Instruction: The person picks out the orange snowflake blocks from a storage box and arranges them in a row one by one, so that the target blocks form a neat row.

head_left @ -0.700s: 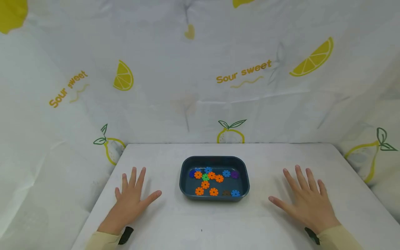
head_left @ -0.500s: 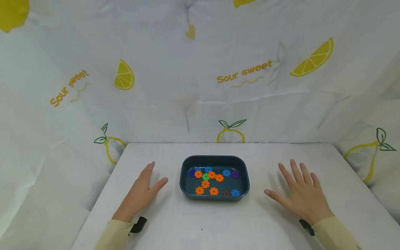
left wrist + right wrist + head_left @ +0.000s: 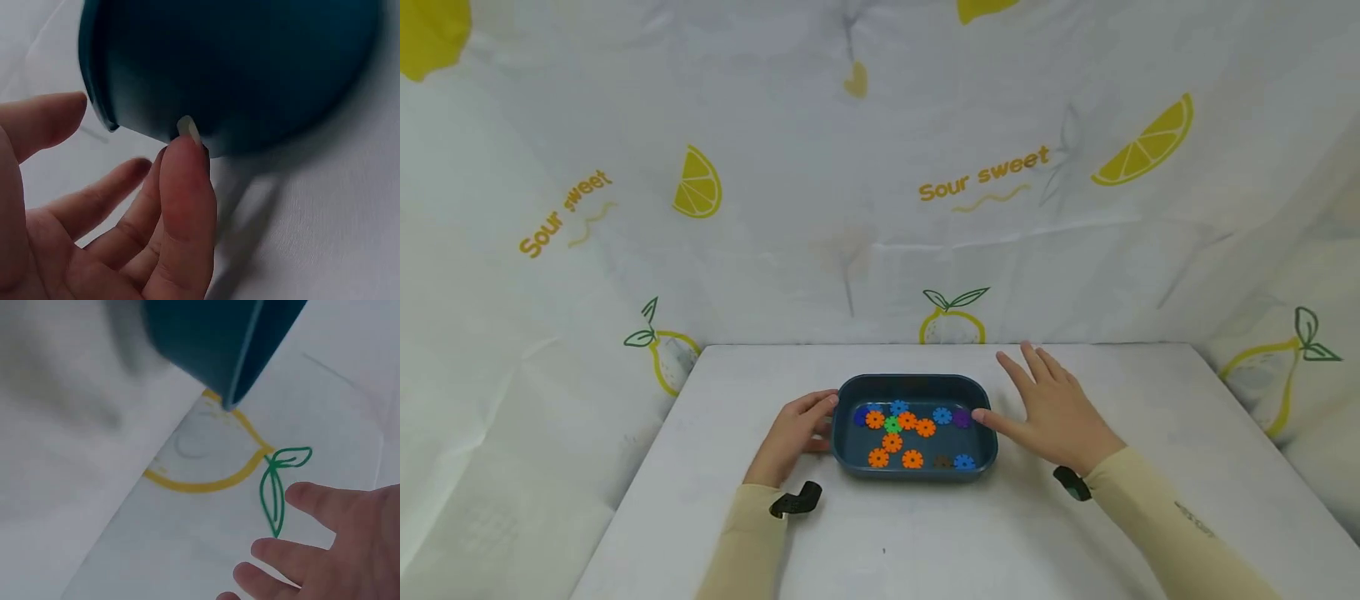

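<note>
A dark blue-green rectangular tray (image 3: 915, 475) stands on the white table, holding several flower-shaped plastic discs in orange, blue, green, purple and brown, such as an orange disc (image 3: 913, 459). My left hand (image 3: 793, 433) is at the tray's left end, fingers loosely bent. In the left wrist view one fingertip meets the tray's outer wall (image 3: 250, 75), or nearly so; the thumb (image 3: 47, 119) lies just beside the rim. My right hand (image 3: 1060, 417) hovers at the right end with fingers spread, its thumb overlapping the rim in the head view. The right wrist view shows its fingers apart from the tray.
The white table (image 3: 880, 542) bears only the tray among the things I see. Behind and on both sides hangs a white cloth (image 3: 790, 250) with lemon prints. A black band (image 3: 796, 499) is on the left wrist, another band (image 3: 1071, 483) on the right.
My left hand has moved right and up to the tray's left end, its spread fingers now bent. My right hand has come left and forward to the other end. The tray stays put.
</note>
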A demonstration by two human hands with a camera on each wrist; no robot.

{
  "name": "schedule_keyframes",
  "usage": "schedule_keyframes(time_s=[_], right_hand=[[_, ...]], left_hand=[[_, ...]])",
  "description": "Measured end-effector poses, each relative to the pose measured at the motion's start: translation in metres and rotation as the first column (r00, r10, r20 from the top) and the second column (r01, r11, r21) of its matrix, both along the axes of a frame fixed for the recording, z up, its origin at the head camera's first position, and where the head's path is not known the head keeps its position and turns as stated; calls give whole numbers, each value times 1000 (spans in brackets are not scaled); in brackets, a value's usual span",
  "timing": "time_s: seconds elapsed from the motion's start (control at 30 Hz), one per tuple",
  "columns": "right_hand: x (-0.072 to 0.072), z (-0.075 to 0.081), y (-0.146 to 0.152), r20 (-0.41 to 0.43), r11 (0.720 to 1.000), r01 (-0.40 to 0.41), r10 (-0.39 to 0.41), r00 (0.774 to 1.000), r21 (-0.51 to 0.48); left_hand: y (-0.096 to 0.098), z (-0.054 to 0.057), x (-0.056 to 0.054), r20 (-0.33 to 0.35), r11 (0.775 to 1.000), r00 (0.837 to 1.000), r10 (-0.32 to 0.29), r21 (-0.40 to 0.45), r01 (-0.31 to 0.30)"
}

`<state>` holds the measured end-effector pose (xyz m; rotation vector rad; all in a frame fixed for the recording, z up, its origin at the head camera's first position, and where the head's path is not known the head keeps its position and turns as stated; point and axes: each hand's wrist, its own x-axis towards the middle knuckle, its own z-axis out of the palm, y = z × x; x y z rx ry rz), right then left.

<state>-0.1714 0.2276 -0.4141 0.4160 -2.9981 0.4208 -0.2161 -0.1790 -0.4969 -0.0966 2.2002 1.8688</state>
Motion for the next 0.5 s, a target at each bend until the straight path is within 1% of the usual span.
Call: schedule_keyframes(time_s=[0.17, 0.27, 0.4, 0.5], right_hand=[[-24, 11, -35, 34, 990, -103, 107, 994, -99], [-36, 14, -56, 62, 973, -166, 178, 982, -159], [-49, 14, -80, 81, 952, -260, 276, 958, -162], [-57, 13, -95, 106, 934, -326, 342, 934, -148]], left_hand=[[2, -10, -2, 6, 993, 999, 35, 108, -36], [2, -13, -3, 0, 988, 1000, 29, 153, -29], [2, -13, -4, -1, 983, 1000, 19, 182, -18], [1, -12, -6, 0, 982, 1000, 21, 186, -21]])
